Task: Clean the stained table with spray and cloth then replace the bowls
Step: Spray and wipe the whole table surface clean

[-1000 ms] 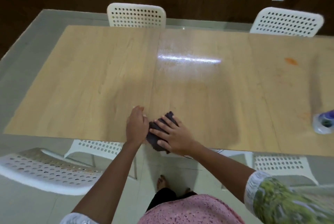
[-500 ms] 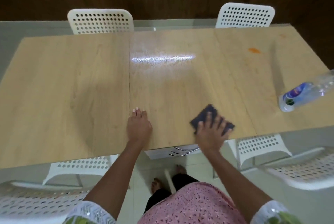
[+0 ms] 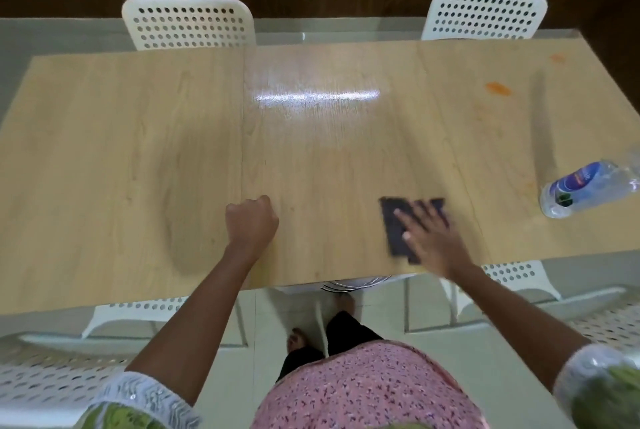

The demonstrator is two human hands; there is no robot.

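Observation:
A dark cloth (image 3: 393, 224) lies flat on the wooden table (image 3: 138, 151) near its front edge. My right hand (image 3: 433, 238) presses on the cloth with spread, straight fingers; it is motion-blurred. Left of it, my left hand (image 3: 251, 224) rests on the table as a closed fist, holding nothing. An orange stain (image 3: 498, 88) marks the far right of the table, with a fainter one (image 3: 557, 58) behind it. A clear bottle with a blue label (image 3: 585, 188) lies on its side at the right edge. No bowls are in view.
Two white perforated chairs (image 3: 188, 25) (image 3: 485, 14) stand at the far side. More white chairs (image 3: 512, 276) (image 3: 52, 369) sit at the near side, by my legs. A dark wood wall runs behind. A light glare (image 3: 317, 96) shows mid-table.
My right hand has slid the cloth to the right along the front edge, away from my left hand. My left hand has curled from flat fingers into a fist.

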